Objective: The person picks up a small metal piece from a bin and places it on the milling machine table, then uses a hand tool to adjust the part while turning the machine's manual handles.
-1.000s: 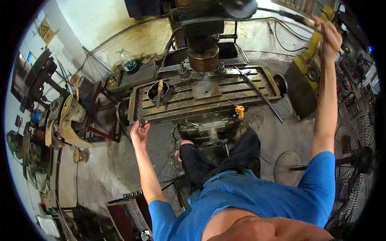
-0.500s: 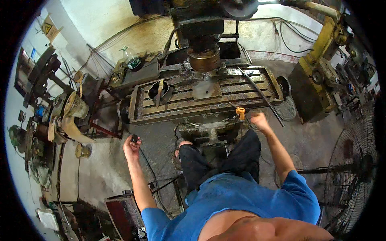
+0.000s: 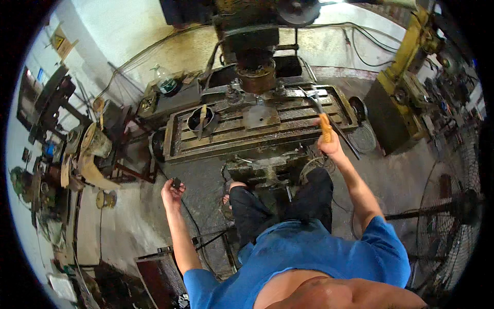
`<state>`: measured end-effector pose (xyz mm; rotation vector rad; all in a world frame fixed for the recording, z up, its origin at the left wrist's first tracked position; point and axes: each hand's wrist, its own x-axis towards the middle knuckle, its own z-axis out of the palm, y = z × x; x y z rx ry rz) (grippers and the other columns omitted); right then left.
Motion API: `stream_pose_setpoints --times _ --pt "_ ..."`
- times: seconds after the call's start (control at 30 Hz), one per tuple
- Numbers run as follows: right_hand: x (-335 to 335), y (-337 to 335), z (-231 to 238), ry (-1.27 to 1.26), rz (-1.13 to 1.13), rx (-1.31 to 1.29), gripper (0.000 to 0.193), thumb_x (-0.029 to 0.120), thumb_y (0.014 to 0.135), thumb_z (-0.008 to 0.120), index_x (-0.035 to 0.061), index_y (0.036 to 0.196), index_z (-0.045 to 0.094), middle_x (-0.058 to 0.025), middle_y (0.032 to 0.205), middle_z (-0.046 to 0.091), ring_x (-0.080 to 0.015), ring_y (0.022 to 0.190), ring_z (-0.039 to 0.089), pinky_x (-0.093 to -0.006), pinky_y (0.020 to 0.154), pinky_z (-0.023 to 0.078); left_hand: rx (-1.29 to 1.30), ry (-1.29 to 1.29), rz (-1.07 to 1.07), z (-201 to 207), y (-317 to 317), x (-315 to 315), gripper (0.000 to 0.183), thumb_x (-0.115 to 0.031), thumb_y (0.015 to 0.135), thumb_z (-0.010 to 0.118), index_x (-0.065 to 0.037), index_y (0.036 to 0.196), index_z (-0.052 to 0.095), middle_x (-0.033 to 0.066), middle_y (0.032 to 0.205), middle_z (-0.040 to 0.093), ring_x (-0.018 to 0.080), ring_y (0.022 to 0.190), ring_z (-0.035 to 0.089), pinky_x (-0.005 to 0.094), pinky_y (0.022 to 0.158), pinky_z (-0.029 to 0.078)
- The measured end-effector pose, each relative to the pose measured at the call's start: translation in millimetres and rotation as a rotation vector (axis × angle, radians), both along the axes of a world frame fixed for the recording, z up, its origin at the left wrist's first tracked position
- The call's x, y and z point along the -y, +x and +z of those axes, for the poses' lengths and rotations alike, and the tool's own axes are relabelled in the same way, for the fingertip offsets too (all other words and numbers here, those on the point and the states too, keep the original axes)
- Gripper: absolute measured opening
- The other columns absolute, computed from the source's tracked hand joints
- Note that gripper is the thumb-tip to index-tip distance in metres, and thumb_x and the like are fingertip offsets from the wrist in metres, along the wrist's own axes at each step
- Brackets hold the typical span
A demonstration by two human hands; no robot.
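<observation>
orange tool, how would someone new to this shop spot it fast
Find the big slotted metal table in the middle. Toward its right end, at the front edge, the person's right hand grips the orange tool. Its bright orange colour stands out from the long dark bar beside it.

Yel. warn. sign [image 3: 61, 43], wall [image 3: 116, 26]

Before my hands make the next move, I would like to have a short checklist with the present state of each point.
1. Orange tool gripped in the right hand: ok.
2. Small dark piece held in the left hand: ok.
3. Machine table free of loose bars: not ok; a long metal bar lies across its right part, overhanging the front edge.
4. Pot upright on the table: ok.
5. Round machine head at standstill: cannot tell.
</observation>
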<state>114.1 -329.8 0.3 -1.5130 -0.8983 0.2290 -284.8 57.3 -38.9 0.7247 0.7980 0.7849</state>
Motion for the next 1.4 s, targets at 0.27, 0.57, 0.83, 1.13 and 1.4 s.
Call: stream_pose_setpoints --times 0.27,0.57,0.83,1.13,1.4 --pt "-97.5 -20.3 50.7 -1.094 -0.124 0.602 0.028 0.024 0.059 0.054 0.0024 0.074 0.064 -0.0176 0.079 0.063 -0.0331 0.074 0.062 -0.0385 0.070 0.050 -0.066 0.089 -0.214 29.2 100.5 52.5 0.030 -0.019 0.079 0.057 0.002 0.098 0.048 0.0123 0.063 0.051 0.0222 0.051 0.055 0.0344 0.046 0.047" --pt "-68.2 -51.1 88.3 -1.069 0.081 0.545 0.031 0.024 0.057 0.055 -0.0021 0.071 0.062 -0.0216 0.076 0.061 -0.0351 0.075 0.061 -0.0393 0.069 0.050 -0.276 0.391 -0.460 57.5 199.9 103.5 0.023 -0.016 0.079 0.058 0.004 0.090 0.054 0.0083 0.056 0.052 0.0134 0.039 0.049 0.0241 0.032 0.034" --pt "12.3 -47.3 110.7 -0.788 0.119 0.482 0.026 0.023 0.053 0.056 0.0049 0.071 0.060 -0.0186 0.061 0.056 -0.0347 0.060 0.056 -0.0392 0.059 0.046 -0.663 1.232 -0.279 52.2 316.6 92.8 0.029 -0.029 0.069 0.062 -0.002 0.077 0.056 0.0140 0.060 0.058 0.0268 0.052 0.058 0.0366 0.049 0.045" --pt "-7.5 22.9 22.4 -0.240 0.174 -0.089 0.038 0.002 0.060 0.049 -0.0036 0.095 0.062 -0.0013 0.083 0.062 -0.0053 0.067 0.050 -0.0161 0.061 0.037 -0.900 1.765 -0.506 57.9 334.6 90.5 0.029 -0.025 0.071 0.062 -0.008 0.095 0.057 0.0150 0.078 0.062 0.0321 0.076 0.060 0.0435 0.066 0.047" --pt "-24.4 2.9 -46.5 -0.687 -0.278 0.118 0.033 0.016 0.058 0.058 0.0030 0.087 0.065 -0.0229 0.071 0.059 -0.0372 0.071 0.059 -0.0391 0.066 0.047 -0.922 1.782 -0.513 45.6 349.2 81.8 0.025 -0.015 0.074 0.057 -0.008 0.098 0.059 0.0142 0.087 0.062 0.0329 0.079 0.059 0.0428 0.069 0.047"
